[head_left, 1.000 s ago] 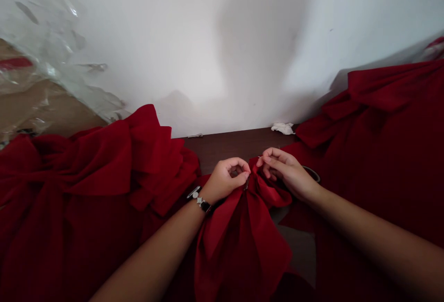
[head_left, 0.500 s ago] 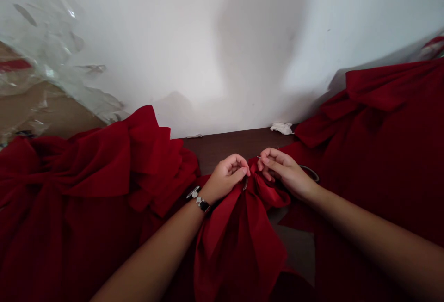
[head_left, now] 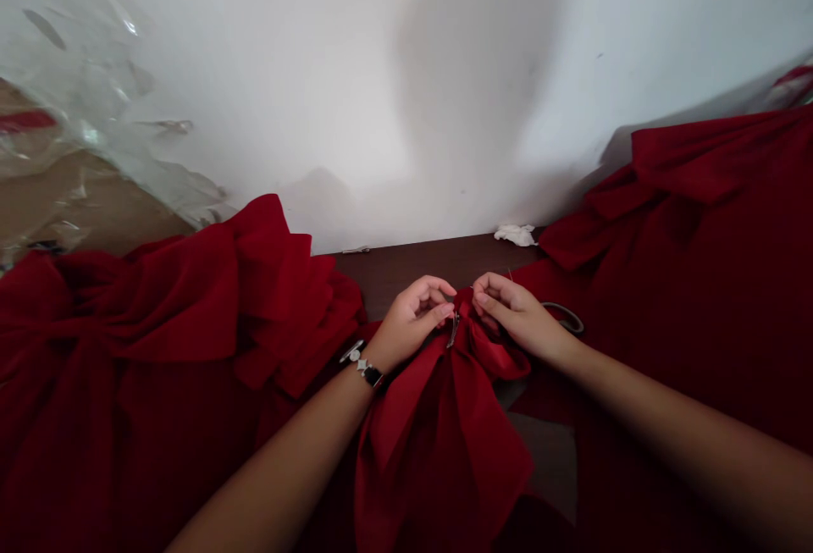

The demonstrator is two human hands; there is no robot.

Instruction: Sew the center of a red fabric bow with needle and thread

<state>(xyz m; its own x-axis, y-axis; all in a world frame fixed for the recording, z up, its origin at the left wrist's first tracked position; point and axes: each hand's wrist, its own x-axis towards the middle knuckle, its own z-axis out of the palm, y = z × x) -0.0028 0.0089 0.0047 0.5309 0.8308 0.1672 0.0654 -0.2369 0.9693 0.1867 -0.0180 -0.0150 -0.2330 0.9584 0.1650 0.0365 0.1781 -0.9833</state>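
Note:
A red fabric bow [head_left: 445,443] lies in front of me, its tails hanging toward me. At its gathered centre sits a slim metal clip [head_left: 453,331]. My left hand [head_left: 416,316] is beside the clip, thumb and forefinger apart, the thumb close to the clip's upper end. Close by on the right, my right hand [head_left: 514,312] is closed in a pinch above the bow's right loop. A thin pale sliver shows at its fingertips, too small to name.
Stacked red bows [head_left: 171,290] stand at left, more red bows [head_left: 705,189] at right. Against the white wall [head_left: 318,70], a metal clip [head_left: 356,250] and crumpled white tissue [head_left: 516,235] lie on the dark table [head_left: 406,269]. Clear plastic wrap [head_left: 114,87] covers cardboard at upper left.
My left thumb and forefinger have spread apart, and the upper part of the clip now shows. My right fingers have drawn slightly closer together. The bow's right tail has shifted a little right.

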